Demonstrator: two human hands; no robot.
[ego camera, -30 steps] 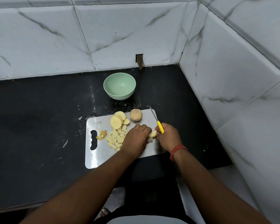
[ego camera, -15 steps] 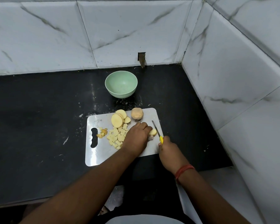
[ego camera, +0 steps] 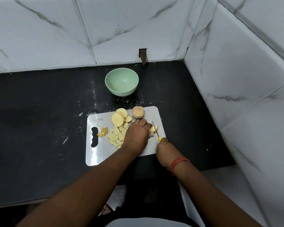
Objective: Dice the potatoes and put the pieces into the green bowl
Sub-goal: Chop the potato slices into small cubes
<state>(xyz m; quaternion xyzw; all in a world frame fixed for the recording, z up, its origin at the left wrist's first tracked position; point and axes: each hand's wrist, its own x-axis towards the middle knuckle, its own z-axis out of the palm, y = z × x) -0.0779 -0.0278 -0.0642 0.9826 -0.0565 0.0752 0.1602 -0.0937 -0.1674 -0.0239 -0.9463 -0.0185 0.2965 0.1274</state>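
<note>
A steel cutting board [ego camera: 95, 154] lies on the black counter. On it are round potato slices [ego camera: 118, 119], a pile of diced pieces [ego camera: 116, 136], a few skin-on bits [ego camera: 102, 132] and an unpeeled potato chunk [ego camera: 138, 112]. My left hand [ego camera: 136, 135] presses down on a potato slice [ego camera: 154, 128] at the board's right side. My right hand [ego camera: 166, 152] grips a yellow-handled knife [ego camera: 156, 131], whose blade lies against that slice. The green bowl [ego camera: 121, 81] stands empty beyond the board.
Marble-tiled walls close the counter at the back and on the right. A small dark notch [ego camera: 143, 55] sits in the back wall behind the bowl. The counter's front edge [ego camera: 39, 200] runs below the board.
My right hand pulled back toward me and the knife came down from a raised tilt to lie against the slice. The left hand stayed on the slice.
</note>
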